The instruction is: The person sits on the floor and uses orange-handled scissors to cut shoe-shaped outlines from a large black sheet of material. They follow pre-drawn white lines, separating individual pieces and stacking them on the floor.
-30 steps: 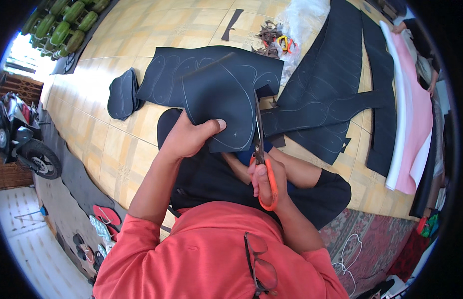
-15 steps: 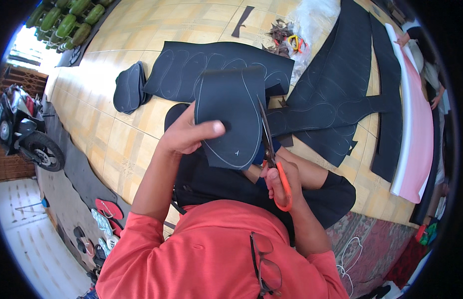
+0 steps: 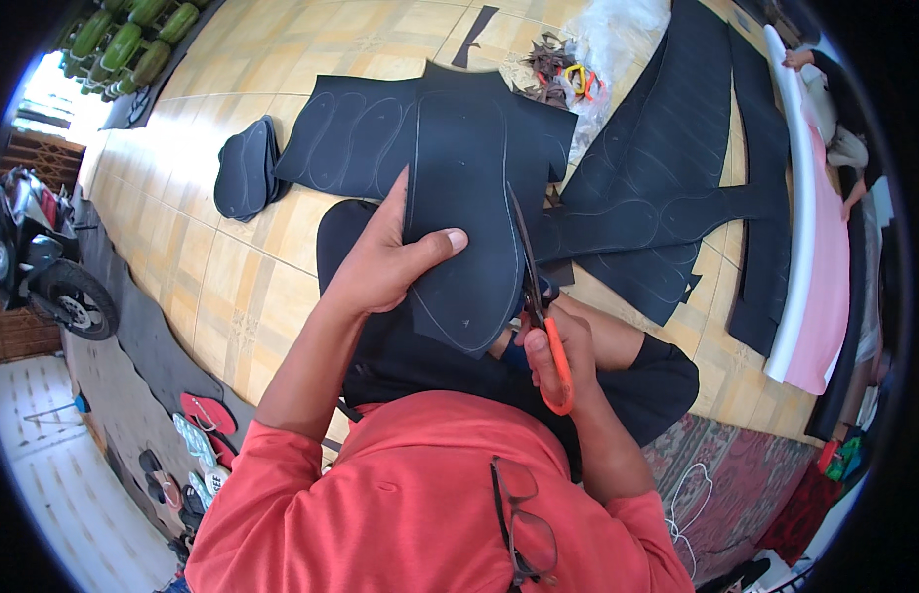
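My left hand [image 3: 380,262] grips the left edge of a black rubber-like sheet piece [image 3: 464,282], thumb on top and the other fingers hidden beneath. A pale shoe-sole outline is drawn on it, with a small mark near its lower end. In my right hand [image 3: 576,346] are orange-handled scissors [image 3: 555,371], fingers through the loops. Their blades point away from me along the outline's right side, at the sheet's cut edge. Beyond lies a wider black sheet [image 3: 356,133] with several sole outlines. A stack of cut black sole shapes [image 3: 244,173] rests to its left.
More marked black sheets [image 3: 667,148] cover the tiled floor at right. Dark scraps and a yellow-handled tool [image 3: 578,81] lie by clear plastic [image 3: 623,30]. A pink-and-white roll [image 3: 820,267] stands near another person's hand [image 3: 797,59]. Flip-flops [image 3: 208,413] and a motorcycle [image 3: 54,262] are at left.
The held sheet has tipped flatter, its far end now reaching farther from me and showing more of the outline. My left thumb has shifted slightly right; the scissors stay along the right edge.
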A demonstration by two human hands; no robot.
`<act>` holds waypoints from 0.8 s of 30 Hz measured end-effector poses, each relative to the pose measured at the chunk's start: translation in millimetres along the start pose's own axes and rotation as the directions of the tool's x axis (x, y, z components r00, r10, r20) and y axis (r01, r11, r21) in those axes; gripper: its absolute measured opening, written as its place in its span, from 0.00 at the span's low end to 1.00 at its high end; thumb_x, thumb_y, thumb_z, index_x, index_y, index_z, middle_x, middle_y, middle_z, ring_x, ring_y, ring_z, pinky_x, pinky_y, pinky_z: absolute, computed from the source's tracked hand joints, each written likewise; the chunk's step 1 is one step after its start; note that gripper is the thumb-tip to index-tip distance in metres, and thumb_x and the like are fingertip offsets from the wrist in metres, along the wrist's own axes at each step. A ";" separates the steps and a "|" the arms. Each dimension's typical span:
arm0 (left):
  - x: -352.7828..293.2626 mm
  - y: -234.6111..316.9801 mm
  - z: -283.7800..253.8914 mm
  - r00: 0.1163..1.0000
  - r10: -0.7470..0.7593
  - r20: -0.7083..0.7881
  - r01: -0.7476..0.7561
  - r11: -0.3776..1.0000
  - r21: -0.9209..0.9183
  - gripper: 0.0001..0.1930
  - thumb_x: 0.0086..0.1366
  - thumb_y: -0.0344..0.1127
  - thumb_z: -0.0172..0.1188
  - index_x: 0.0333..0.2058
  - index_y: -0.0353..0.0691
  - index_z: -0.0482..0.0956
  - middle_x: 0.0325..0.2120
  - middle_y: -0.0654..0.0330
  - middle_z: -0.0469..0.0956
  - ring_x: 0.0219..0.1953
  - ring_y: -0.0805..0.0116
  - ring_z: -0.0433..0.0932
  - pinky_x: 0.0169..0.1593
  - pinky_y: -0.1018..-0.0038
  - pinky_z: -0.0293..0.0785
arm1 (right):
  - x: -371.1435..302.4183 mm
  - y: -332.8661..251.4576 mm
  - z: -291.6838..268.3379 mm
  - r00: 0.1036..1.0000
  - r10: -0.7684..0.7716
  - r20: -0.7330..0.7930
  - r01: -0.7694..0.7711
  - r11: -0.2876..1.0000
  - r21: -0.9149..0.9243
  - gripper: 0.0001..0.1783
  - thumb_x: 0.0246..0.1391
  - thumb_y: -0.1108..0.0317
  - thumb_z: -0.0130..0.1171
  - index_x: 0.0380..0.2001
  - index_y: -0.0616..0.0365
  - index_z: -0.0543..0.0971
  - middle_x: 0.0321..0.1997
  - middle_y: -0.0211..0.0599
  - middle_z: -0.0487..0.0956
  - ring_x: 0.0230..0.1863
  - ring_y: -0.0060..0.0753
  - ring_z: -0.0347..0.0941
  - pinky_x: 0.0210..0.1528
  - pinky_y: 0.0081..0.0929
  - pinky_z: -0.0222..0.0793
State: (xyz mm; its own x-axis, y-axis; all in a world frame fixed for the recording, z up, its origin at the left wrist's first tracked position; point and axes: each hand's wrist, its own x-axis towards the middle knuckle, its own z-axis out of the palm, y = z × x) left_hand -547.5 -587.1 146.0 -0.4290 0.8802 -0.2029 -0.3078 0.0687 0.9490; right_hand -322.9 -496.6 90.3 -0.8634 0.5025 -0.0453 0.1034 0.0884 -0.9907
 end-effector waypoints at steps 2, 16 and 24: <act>0.8 -4.9 2.0 1.000 0.024 -0.012 -0.024 1.000 0.010 0.39 0.59 0.24 0.60 0.67 0.35 0.51 0.55 0.55 0.68 0.56 0.69 0.68 0.59 0.72 0.67 | -1.0 1.9 0.3 1.000 -0.009 0.011 0.009 1.000 0.010 0.26 0.65 0.46 0.48 0.34 0.63 0.73 0.18 0.26 0.68 0.15 0.14 0.63 0.17 0.15 0.59; -2.5 -19.1 -13.4 0.957 0.078 0.280 -0.010 0.972 -0.237 0.42 0.60 0.29 0.63 0.68 0.36 0.49 0.57 0.54 0.67 0.60 0.66 0.67 0.62 0.68 0.65 | -2.7 9.2 1.2 0.999 0.039 0.001 -0.039 0.993 0.115 0.17 0.64 0.61 0.52 0.26 0.63 0.73 0.16 0.28 0.70 0.15 0.18 0.66 0.17 0.19 0.61; 19.8 -1.1 7.5 0.955 0.297 0.009 -0.293 0.935 0.200 0.34 0.63 0.24 0.57 0.63 0.38 0.50 0.58 0.54 0.65 0.61 0.67 0.64 0.63 0.70 0.61 | 5.0 21.4 11.1 0.995 0.018 -0.100 -0.008 0.995 0.103 0.11 0.61 0.67 0.53 0.40 0.64 0.75 0.27 0.34 0.77 0.26 0.23 0.73 0.29 0.24 0.69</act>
State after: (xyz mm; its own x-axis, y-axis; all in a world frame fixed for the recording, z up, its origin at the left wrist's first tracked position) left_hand -549.2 -566.2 142.7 -0.4938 0.8649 0.0902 0.0078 -0.0994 0.9950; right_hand -330.5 -501.7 67.4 -0.8080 0.5871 -0.0501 0.0585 -0.0046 -0.9983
